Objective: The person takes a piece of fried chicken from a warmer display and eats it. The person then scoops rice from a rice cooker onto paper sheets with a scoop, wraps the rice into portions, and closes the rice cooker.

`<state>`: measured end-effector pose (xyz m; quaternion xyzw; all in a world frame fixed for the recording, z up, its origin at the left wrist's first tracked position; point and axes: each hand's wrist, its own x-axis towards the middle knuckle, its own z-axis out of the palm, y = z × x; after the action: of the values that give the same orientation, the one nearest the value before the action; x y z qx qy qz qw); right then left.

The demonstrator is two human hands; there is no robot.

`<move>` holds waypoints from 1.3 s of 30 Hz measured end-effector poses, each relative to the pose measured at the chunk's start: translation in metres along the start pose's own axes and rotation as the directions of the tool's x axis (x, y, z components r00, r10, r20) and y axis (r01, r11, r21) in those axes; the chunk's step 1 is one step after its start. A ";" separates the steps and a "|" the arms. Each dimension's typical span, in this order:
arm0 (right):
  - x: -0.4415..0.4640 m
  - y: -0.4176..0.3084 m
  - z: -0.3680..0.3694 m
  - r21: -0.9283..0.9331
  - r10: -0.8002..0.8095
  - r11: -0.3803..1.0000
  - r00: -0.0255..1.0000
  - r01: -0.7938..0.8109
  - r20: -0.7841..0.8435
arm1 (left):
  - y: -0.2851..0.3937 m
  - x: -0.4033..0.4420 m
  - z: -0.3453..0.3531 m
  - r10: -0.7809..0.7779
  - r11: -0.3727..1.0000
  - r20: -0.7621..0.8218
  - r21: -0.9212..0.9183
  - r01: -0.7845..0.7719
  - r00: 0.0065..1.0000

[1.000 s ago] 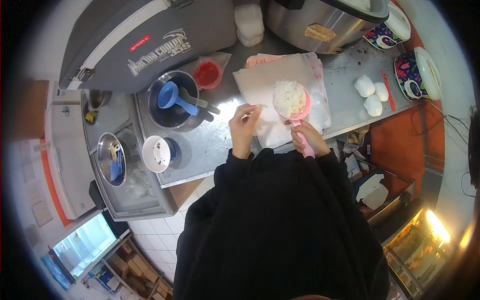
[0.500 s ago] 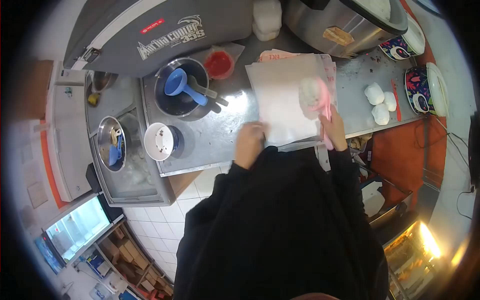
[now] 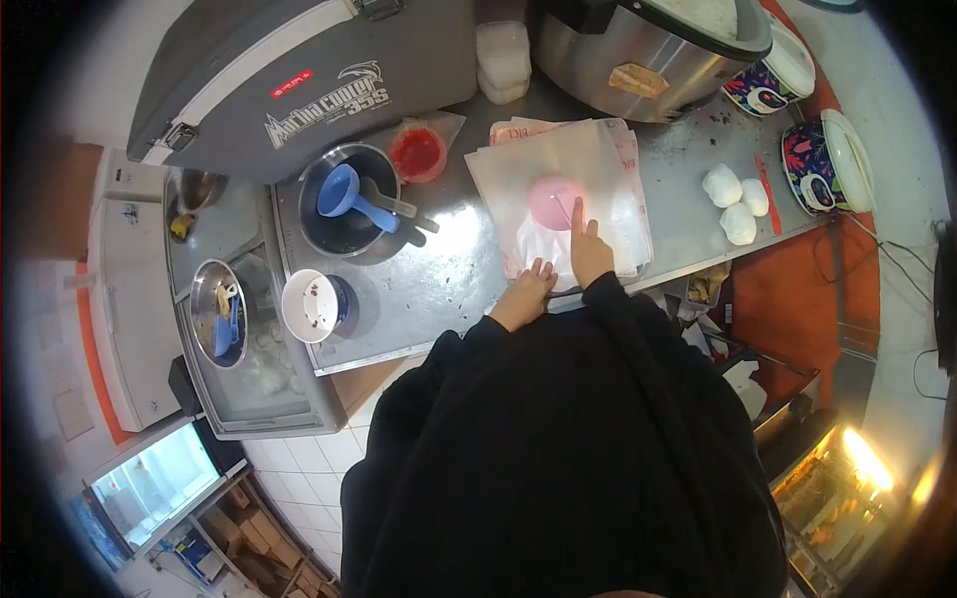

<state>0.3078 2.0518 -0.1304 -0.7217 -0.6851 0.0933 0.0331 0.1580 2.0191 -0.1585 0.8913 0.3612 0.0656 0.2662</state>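
A pink ladle (image 3: pixel 554 204) lies bowl-down on the top sheet of a stack of wrapping paper (image 3: pixel 603 154), its rounded back facing up. My right hand (image 3: pixel 591 251) is closed around its handle, with the index finger stretched along it toward the bowl. Whatever lies under the bowl is hidden. My left hand (image 3: pixel 525 296) rests at the near left edge of the paper, fingers laid out flat and holding nothing.
Left stand a metal bowl (image 3: pixel 314 224) with a blue ladle (image 3: pixel 341 191), a red-filled bag (image 3: pixel 418 154) and a white tub (image 3: pixel 311 304). A grey cooler (image 3: pixel 349 110) and a steel rice cooker (image 3: pixel 588 50) stand behind. White wrapped bundles (image 3: pixel 738 221) and patterned pots (image 3: pixel 812 169) are right.
My right hand has moved left and turned the ladle over; its white, rice-like load no longer shows. My left hand has settled on the paper's near edge. The view has shifted slightly.
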 end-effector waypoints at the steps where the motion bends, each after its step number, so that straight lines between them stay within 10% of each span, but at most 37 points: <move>1: 0.002 0.005 -0.012 0.056 0.007 0.998 0.995 -0.012 0.100 | -0.002 -0.002 0.002 0.008 1.000 0.000 0.005 -0.008 1.000; 7: 0.005 0.052 -0.074 0.458 0.105 0.863 0.813 0.212 -0.573 | 0.020 0.000 -0.035 -0.238 0.965 -0.083 -0.137 0.226 0.968; 9: 0.015 0.094 -0.053 0.477 0.258 0.879 0.843 -0.002 -0.472 | 0.020 -0.002 -0.028 -0.172 0.977 -0.352 -0.181 0.114 0.920; 14: 0.041 0.157 -0.021 0.297 0.408 0.882 0.908 -0.366 -0.092 | 0.028 0.001 -0.047 -0.356 0.914 -0.351 -0.324 0.245 0.866; 16: 0.038 0.140 -0.030 0.116 0.167 0.985 0.853 -0.126 -0.494 | 0.022 0.005 -0.052 -0.426 0.871 -0.323 -0.398 0.288 0.845; 18: 0.027 0.111 -0.058 0.254 -0.255 0.881 0.854 0.398 -0.453 | 0.011 0.008 -0.048 -0.457 0.806 -0.316 -0.542 0.238 0.831; 21: -0.005 0.064 -0.081 0.160 -0.520 0.817 0.827 0.554 -0.214 | 0.008 0.010 -0.053 -0.475 0.791 -0.349 -0.571 0.218 0.808; 25: 0.010 0.089 -0.030 0.124 -0.469 0.844 0.831 0.521 -0.300 | 0.024 0.011 -0.054 -0.453 0.809 -0.391 -0.558 0.185 0.801; 28: 0.014 0.085 -0.038 0.253 -0.313 0.869 0.867 0.426 -0.387 | 0.038 0.009 -0.052 -0.210 0.975 -0.551 -0.178 0.132 0.808; 31: 0.023 0.092 -0.041 0.260 -0.354 0.842 0.847 0.473 -0.398 | 0.016 0.008 -0.045 -0.398 0.917 -0.427 -0.221 0.333 0.812; 33: 0.026 0.113 -0.031 0.095 -0.418 0.885 0.868 0.456 -0.269 | -0.001 0.004 -0.052 -0.201 0.979 -0.615 -0.130 0.154 0.762; 39: 0.003 0.129 -0.020 0.292 -0.468 0.801 0.851 0.522 -0.239 | -0.024 -0.023 -0.038 -0.088 0.995 -0.548 -0.013 0.096 0.832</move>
<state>0.4379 2.0485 -0.1335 -0.5048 -0.8178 0.1441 0.2358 0.1152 2.0343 -0.1367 0.8189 0.4651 0.3020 0.1481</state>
